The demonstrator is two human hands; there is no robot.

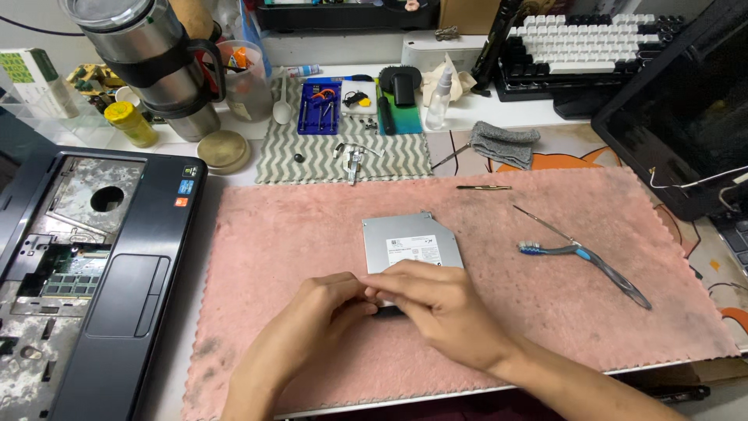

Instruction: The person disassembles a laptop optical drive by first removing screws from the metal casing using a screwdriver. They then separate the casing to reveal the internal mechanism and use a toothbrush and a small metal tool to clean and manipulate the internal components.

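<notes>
A flat grey metal optical drive (411, 243) with a white rectangular label is lying at the middle of the pink fuzzy work mat (623, 312), its near edge under both hands. The left hand (331, 300) and right hand (444, 312) are meeting at that edge, fingertips pinching its black front strip, likely steadying the drive flat. At 3 o'clock a blue-bristled toothbrush (584, 261) and a thin metal probe (541, 222) are resting within reach. At 9 o'clock an opened black laptop chassis (101, 281) is showing 3 small coloured stickers.
</notes>
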